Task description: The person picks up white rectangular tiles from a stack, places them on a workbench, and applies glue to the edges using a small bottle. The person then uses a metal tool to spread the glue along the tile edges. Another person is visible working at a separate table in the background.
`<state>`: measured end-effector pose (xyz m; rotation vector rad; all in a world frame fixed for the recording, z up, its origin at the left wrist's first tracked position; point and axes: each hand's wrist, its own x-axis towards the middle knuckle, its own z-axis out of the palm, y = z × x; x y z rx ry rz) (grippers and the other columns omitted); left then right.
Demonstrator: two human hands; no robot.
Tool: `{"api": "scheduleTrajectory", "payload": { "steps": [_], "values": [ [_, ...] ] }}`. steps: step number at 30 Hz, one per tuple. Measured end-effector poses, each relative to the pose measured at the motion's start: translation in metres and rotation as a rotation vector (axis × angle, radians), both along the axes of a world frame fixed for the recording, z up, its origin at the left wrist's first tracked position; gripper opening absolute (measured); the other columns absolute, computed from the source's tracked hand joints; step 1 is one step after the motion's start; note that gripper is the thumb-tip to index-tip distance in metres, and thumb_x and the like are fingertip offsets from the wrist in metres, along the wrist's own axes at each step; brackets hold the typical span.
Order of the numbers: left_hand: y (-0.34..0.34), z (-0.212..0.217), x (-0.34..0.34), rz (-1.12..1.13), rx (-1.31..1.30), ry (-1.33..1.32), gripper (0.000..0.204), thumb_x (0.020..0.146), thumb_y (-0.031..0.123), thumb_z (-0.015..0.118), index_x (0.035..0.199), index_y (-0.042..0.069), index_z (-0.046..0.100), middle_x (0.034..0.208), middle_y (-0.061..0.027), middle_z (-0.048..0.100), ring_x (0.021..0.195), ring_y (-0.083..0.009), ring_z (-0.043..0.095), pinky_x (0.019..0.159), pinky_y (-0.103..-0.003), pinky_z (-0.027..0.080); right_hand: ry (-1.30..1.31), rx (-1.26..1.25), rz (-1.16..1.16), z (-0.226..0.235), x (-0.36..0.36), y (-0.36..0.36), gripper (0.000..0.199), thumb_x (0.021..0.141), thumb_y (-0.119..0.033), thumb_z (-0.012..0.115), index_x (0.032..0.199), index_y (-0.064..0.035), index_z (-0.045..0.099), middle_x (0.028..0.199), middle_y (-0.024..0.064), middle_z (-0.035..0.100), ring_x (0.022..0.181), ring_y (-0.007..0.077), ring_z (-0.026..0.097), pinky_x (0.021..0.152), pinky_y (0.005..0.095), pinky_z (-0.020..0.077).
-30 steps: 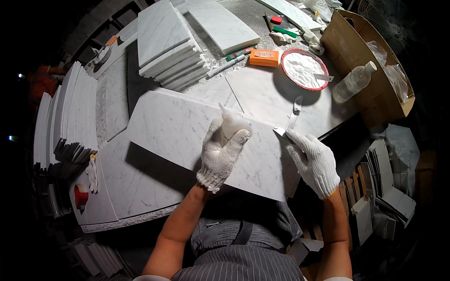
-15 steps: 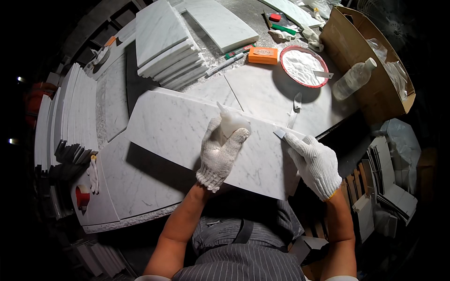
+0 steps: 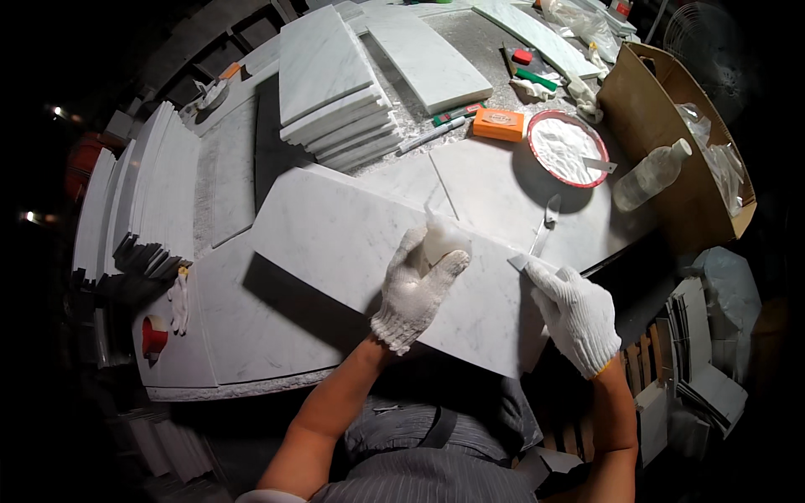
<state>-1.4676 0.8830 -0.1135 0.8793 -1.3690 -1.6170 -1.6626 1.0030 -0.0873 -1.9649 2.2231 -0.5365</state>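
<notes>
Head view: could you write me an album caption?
The gloved left hand holds a translucent nozzle bottle over a grey-veined white slab; the gloved right hand holds a small metal blade.

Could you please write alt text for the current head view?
A gloved left hand holds a translucent nozzle bottle over a veined marble slab; the gloved right hand holds a metal blade. Beyond is a red-rimmed bowl of white powder.

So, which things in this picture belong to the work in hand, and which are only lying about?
In hand or directly below:
- nozzle bottle, in the left hand
- small blade, in the right hand
- grey-veined slab

Apparently lying about:
- red tape roll
- loose glove
- orange box
- cardboard box
</notes>
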Motion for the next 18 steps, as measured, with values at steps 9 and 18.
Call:
{"api": "scheduleTrajectory", "payload": {
  "steps": [9,18],
  "values": [
    [-0.003,-0.003,-0.003,-0.027,-0.082,-0.072,0.032,0.088,0.006,0.069,0.117,0.003,0.057,0.102,-0.0059,0.063,0.095,-0.0121,0.061,0.082,-0.026,0.051,-0.34,-0.1,-0.117,0.001,-0.004,0.025,0.034,0.088,-0.014,0.066,0.122,-0.0101,0.064,0.079,0.0092,0.06,0.065,0.0204,0.06,0.058,0.0315,0.048],
    [-0.053,-0.006,-0.01,-0.067,-0.942,-0.587,0.049,0.078,-0.011,0.065,0.123,0.007,0.06,0.111,-0.0128,0.066,0.096,-0.0242,0.067,0.082,-0.033,0.054,-0.782,-0.322,-0.367,-0.032,0.028,0.039,0.036,0.089,-0.007,0.064,0.122,0.0049,0.06,0.087,0.0127,0.064,0.077,0.0181,0.061,0.072,0.03,0.0503]
  ]
}}
